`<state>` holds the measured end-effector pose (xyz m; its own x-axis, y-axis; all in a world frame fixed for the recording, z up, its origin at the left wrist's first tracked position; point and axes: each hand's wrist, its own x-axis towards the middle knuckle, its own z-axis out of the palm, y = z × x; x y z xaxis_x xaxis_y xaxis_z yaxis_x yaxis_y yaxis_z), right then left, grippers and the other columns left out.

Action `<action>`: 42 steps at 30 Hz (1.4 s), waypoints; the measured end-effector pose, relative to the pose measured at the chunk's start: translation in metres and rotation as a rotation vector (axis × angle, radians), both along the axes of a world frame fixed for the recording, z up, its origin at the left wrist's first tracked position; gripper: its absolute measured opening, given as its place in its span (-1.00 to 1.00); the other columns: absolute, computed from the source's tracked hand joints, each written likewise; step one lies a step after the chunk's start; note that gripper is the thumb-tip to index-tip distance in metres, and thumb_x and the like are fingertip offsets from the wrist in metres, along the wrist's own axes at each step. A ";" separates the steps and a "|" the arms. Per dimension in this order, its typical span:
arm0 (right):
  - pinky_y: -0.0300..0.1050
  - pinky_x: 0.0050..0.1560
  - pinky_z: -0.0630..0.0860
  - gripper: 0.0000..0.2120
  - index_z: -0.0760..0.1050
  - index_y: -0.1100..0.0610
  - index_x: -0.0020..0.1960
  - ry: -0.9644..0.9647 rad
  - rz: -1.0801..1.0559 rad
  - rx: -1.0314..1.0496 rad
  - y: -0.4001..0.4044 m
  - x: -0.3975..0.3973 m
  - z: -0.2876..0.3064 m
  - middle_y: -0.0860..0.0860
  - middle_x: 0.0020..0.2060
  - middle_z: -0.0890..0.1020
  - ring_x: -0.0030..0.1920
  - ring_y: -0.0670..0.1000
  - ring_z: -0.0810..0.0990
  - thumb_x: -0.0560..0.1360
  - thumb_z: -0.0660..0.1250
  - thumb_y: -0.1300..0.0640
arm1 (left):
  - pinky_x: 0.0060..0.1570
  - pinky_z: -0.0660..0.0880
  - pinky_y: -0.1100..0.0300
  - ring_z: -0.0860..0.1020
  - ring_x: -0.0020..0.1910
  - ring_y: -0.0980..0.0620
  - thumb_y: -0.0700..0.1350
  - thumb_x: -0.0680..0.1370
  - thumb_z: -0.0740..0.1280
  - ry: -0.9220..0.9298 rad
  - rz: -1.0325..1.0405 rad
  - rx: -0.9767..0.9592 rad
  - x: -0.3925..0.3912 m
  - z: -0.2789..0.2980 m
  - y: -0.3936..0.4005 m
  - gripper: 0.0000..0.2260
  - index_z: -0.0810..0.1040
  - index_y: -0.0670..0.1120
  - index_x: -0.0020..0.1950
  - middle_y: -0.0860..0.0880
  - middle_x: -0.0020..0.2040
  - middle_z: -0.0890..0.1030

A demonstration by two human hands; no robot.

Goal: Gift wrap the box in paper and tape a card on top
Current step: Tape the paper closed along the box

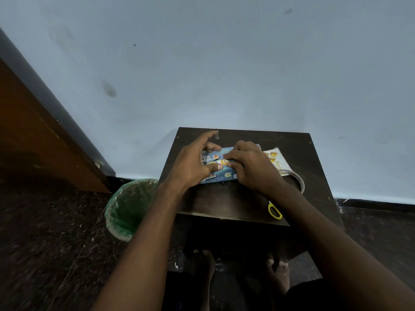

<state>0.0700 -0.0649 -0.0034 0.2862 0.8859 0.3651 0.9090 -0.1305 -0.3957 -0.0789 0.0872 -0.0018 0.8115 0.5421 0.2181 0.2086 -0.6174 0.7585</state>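
Both hands pressing on wrapped box

The left hand (pixel 193 163) and right hand (pixel 251 168) are gripping the wrapped box (pixel 221 167) between them, fingers curled onto its paper. The card (pixel 275 159) is lying just beyond the right hand.

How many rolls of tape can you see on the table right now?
1. The tape roll lies on the table, right of the wrapped box, partly behind the right hand and wrist. Another could be hidden under the arms.
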 end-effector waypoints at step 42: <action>-0.05 -0.04 0.50 -0.81 0.64 -0.04 0.06 0.113 -0.109 0.150 0.010 -0.002 0.007 -0.16 0.01 0.66 0.01 -0.13 0.59 0.64 0.26 0.15 | -0.08 0.49 0.48 0.65 -0.06 0.16 -0.28 0.45 0.63 0.070 0.046 -0.131 0.002 0.014 -0.007 -0.74 0.80 -0.03 0.08 0.15 -0.05 0.74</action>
<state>0.0681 -0.0544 0.0039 0.4236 0.7859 0.4505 0.8417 -0.1577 -0.5164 -0.0764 0.0799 0.0126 0.7960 0.5991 0.0865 0.2898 -0.5026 0.8145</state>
